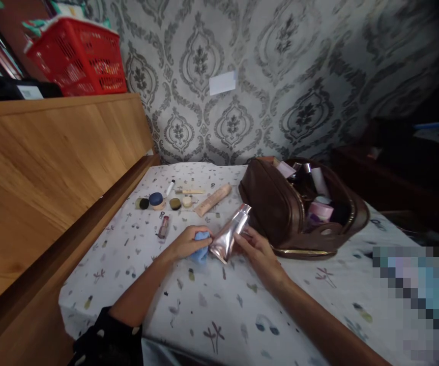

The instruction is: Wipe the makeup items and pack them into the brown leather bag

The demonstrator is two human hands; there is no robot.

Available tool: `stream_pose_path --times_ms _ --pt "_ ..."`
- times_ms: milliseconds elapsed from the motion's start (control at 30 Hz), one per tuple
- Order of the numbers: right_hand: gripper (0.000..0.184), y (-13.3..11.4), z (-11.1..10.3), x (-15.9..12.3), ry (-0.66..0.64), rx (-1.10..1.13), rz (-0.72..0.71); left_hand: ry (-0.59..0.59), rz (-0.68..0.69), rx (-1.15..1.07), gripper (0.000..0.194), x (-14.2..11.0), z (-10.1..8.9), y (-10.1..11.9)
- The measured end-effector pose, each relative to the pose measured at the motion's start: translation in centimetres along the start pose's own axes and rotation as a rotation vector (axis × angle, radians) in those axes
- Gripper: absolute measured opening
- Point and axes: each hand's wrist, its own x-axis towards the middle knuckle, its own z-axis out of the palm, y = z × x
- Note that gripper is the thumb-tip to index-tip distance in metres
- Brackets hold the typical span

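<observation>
My right hand grips a shiny rose-silver squeeze tube, its cap end tilted up and away. Bunched in my left hand is a blue cloth, held close beside the tube's flat end. Just beyond the tube lies a long pinkish tube. A small dark-red bottle rests left of my hands. To the right stands an unzipped brown cosmetic bag, with several cosmetics inside, among them a pink jar.
Several small jars, including a blue-lidded jar, lie near a white tube and a slim brush on the printed sheet. A wooden headboard borders the left, with a red basket on top. A patterned wall stands behind.
</observation>
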Motion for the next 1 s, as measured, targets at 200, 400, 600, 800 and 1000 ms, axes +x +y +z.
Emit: stream_pose_path --times_ms 200,400,600,800,1000 --pt "0.050 -0.2 0.1 0.0 -0.130 -0.180 -0.040 0.122 0.090 -0.049 0.052 -0.2 0.7 0.4" --pt "0.044 -0.9 0.7 -0.8 -0.332 -0.445 -0.156 0.154 0.233 -0.146 0.064 0.1 2.0 0.4" --pt "0.050 -0.3 0.5 -1.4 -0.286 -0.576 -0.172 0.274 0.178 -0.126 0.042 0.4 2.1 0.1" --pt "0.062 0.0 0.8 -1.5 -0.215 -0.509 -0.131 0.467 0.189 -0.004 0.027 0.9 1.7 0.1" --pt "0.054 0.6 0.4 -1.0 -0.130 -0.357 -0.117 0.556 0.174 0.076 0.028 1.1 0.6 -0.4"
